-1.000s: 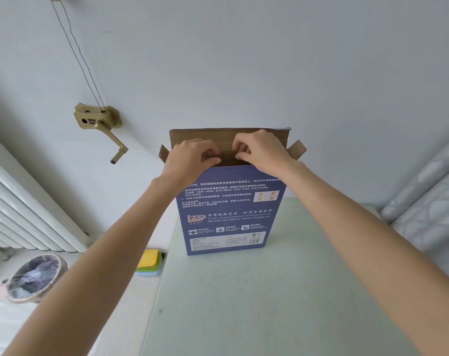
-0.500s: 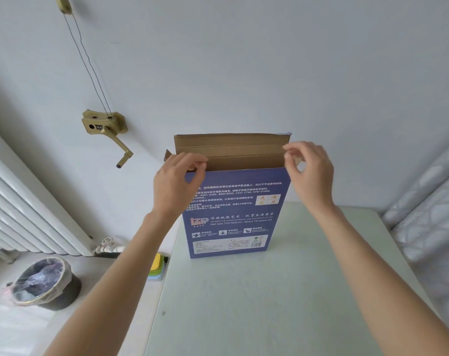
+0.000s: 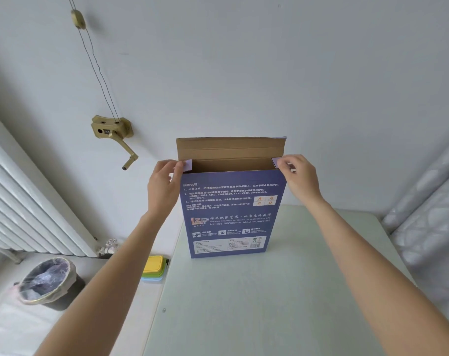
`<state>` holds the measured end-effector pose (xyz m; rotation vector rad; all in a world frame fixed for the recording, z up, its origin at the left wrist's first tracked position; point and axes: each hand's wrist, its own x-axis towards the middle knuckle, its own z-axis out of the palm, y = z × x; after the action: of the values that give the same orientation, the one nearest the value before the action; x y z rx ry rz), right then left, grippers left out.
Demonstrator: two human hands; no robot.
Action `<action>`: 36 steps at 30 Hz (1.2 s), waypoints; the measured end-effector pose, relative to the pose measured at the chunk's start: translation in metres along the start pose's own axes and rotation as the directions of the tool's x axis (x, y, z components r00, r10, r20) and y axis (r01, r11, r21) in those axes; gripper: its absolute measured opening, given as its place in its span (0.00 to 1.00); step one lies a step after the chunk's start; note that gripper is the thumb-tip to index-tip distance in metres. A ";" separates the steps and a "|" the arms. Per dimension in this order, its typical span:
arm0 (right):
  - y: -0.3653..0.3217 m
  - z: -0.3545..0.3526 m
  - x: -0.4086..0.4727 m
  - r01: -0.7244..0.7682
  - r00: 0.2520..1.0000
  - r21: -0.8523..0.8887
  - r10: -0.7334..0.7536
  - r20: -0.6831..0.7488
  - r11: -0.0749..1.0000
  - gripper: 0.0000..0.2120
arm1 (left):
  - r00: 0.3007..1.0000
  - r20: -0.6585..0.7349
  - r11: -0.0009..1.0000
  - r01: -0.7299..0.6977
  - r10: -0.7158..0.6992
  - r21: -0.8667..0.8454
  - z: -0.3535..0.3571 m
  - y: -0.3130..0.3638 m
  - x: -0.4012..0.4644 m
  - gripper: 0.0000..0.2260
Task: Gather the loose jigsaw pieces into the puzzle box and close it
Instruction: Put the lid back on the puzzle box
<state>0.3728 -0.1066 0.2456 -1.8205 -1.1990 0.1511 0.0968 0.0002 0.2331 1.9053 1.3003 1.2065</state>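
A tall blue cardboard puzzle box (image 3: 231, 214) stands upright near the far edge of a pale green tabletop (image 3: 269, 304), its brown top flap raised. The left hand (image 3: 164, 186) and right hand (image 3: 299, 177) each pinch a small side flap at the box's top corners. Print reads "LZP" and "Net size 700*500mm"; the tabletop before it lies open.

A pale green table (image 3: 282, 304) stands against a plain white wall (image 3: 269, 73). A brass crank winch (image 3: 112, 131) is fixed to that wall, its cord (image 3: 95, 65) running upward. Below left stand a white radiator (image 3: 30, 209) and a lined waste bin (image 3: 48, 283). Stacked yellow, green and blue containers (image 3: 153, 269) sit just beside the table's left edge.
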 end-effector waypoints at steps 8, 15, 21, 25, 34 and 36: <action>-0.011 -0.004 0.036 0.174 0.967 -0.124 -0.146 0.208 0.977 0.37 | 0.978 0.088 0.925 0.209 -0.190 -0.319 0.002 -0.003 0.021 0.19; -0.012 -0.012 0.022 0.281 0.960 -0.282 -0.264 0.098 0.917 0.16 | 0.998 -0.007 0.975 -0.068 0.068 -0.210 0.000 -0.001 0.021 0.25; -0.011 -0.009 0.009 0.314 0.945 -0.216 -0.326 -0.022 0.924 0.11 | 0.988 0.009 0.982 -0.151 0.153 -0.111 -0.006 0.008 0.008 0.17; -0.014 -0.012 0.000 0.311 0.945 -0.231 -0.326 -0.031 0.922 0.08 | 0.993 0.019 0.990 -0.113 0.115 -0.078 -0.012 0.016 0.003 0.14; -0.021 -0.013 -0.006 0.266 0.958 -0.391 -0.286 0.008 0.881 0.03 | 0.966 0.057 0.967 -0.254 0.252 0.019 -0.016 0.011 0.004 0.07; -0.024 -0.012 -0.005 0.245 0.962 -0.448 -0.272 0.004 0.860 0.02 | 0.960 0.065 0.960 -0.276 0.273 0.048 -0.014 0.009 0.005 0.06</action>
<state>0.3606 -0.1156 0.2680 -2.0055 -1.5120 -0.3608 0.0889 0.0004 0.2493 2.2006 1.0748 1.2475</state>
